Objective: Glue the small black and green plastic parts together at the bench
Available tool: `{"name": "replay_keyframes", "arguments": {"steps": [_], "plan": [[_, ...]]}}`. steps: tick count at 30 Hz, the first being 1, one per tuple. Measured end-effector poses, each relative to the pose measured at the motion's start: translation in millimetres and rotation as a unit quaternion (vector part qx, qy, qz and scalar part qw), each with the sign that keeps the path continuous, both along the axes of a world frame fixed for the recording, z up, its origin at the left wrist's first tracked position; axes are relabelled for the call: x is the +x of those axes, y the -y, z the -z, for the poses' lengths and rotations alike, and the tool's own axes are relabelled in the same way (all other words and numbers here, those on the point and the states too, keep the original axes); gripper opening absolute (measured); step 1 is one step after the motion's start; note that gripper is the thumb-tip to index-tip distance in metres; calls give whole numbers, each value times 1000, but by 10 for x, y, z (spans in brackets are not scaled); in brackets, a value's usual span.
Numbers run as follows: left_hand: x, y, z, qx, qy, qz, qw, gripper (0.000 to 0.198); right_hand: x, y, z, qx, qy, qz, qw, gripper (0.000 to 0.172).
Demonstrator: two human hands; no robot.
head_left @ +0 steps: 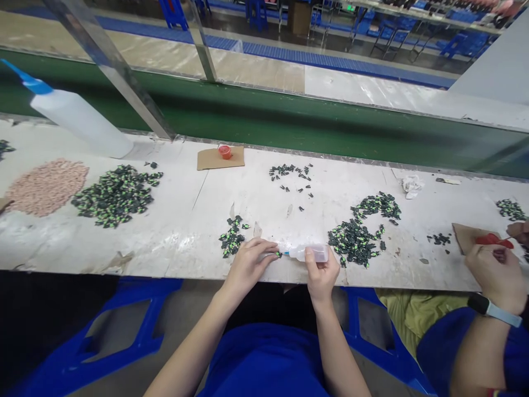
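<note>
Between the fingertips of my left hand (252, 260) is a small black-and-green part (279, 254). My right hand (323, 270) grips a clear squeeze bottle (316, 253) lying level, its blue nozzle pointing left, close to or touching that part; I cannot tell which. A small pile of black-and-green parts (231, 237) lies just left of my left hand. To the right of the bottle spreads a larger pile of the same parts (355, 242). Loose small black pieces (289, 172) are scattered farther back on the white table (182, 220).
At left stand a big white bottle (86, 121) with a blue nozzle, a heap of pinkish pieces (47, 186) and another dark-green pile (118, 196). A red cup (225, 151) sits on cardboard (206, 160). At right, a co-worker's hands (498, 273) work over a red item (491, 239).
</note>
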State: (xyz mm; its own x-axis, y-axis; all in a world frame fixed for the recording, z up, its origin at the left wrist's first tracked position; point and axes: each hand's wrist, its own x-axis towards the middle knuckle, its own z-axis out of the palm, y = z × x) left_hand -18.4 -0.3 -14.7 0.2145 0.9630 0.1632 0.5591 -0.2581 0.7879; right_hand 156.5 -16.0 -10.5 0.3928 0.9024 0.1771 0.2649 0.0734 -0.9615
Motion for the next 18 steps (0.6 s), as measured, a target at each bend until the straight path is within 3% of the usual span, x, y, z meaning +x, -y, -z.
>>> {"name": "replay_keyframes", "arguments": {"steps": [6, 18], "plan": [[19, 1, -24, 48, -65, -20, 997, 7, 14, 4, 24, -7, 18, -4, 1000, 27], [16, -1, 10, 92, -70, -23, 993, 5, 3, 3, -8, -21, 33, 3, 999, 29]]}}
